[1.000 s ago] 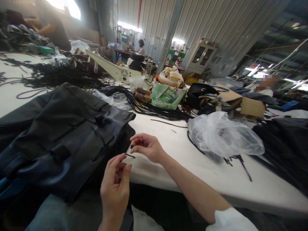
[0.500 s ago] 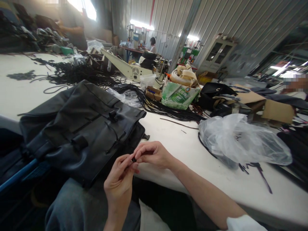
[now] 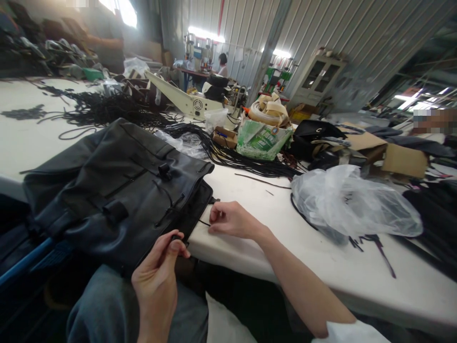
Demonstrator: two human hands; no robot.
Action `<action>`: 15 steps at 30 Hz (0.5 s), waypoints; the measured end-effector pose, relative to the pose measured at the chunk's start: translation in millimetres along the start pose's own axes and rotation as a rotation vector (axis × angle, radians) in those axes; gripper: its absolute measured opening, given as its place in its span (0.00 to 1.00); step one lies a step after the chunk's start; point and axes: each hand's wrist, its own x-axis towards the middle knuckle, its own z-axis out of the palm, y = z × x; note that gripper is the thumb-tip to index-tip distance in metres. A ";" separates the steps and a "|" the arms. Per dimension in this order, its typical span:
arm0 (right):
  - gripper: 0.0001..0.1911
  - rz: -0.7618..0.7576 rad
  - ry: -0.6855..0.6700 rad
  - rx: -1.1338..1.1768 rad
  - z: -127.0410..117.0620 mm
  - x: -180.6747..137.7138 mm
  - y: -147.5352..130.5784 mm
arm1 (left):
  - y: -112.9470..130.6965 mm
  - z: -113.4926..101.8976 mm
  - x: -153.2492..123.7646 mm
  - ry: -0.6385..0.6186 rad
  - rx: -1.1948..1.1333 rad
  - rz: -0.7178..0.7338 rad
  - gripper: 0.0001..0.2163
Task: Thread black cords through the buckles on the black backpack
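A black leather bag (image 3: 117,186) lies on the white table (image 3: 257,224), hanging partly over its front edge. My left hand (image 3: 157,281) is below the table edge and pinches a small black clip (image 3: 176,237) between thumb and forefinger. My right hand (image 3: 230,220) rests on the table beside the bag's right corner, fingers closed on a thin black cord (image 3: 204,222) that runs toward the left hand.
A crumpled clear plastic bag (image 3: 350,202) lies to the right. Behind it sit a heap of black cords (image 3: 235,159), a green packet (image 3: 262,138), cardboard boxes (image 3: 374,147) and a sewing machine arm (image 3: 178,97). Other people work at the far tables.
My hands were joined in front of me; now they have drawn apart. The left hand dropped lower left with the clip, the right moved up to the bag's corner.
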 end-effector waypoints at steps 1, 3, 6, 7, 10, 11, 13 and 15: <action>0.10 0.003 -0.028 -0.007 1.1 -0.2 -0.4 | -1.2 -1.3 0.7 -0.004 -0.023 -0.022 0.14; 0.06 -0.026 -0.063 -0.032 2.6 -0.6 -3.3 | -3.2 -3.3 1.6 -0.003 -0.079 -0.064 0.16; 0.09 -0.069 -0.088 -0.044 1.2 -2.2 -9.9 | -1.8 -4.3 1.7 0.004 -0.158 -0.125 0.18; 0.10 -0.072 -0.095 -0.015 -0.3 -3.0 -11.7 | 0.2 -4.4 1.4 0.007 -0.181 -0.147 0.19; 0.07 -0.082 -0.119 0.126 -5.8 -4.7 -14.5 | 8.2 -5.9 0.0 0.011 -0.228 -0.197 0.21; 0.07 -0.090 -0.129 0.180 -7.5 -4.9 -14.7 | 10.7 -6.7 -0.1 0.015 -0.236 -0.199 0.21; 0.09 -0.105 -0.140 0.293 -10.1 -4.9 -14.7 | 13.8 -8.4 0.5 0.027 -0.246 -0.190 0.22; 0.12 -0.103 -0.128 0.393 -10.9 -4.8 -14.8 | 14.2 -9.4 2.3 0.055 -0.254 -0.169 0.24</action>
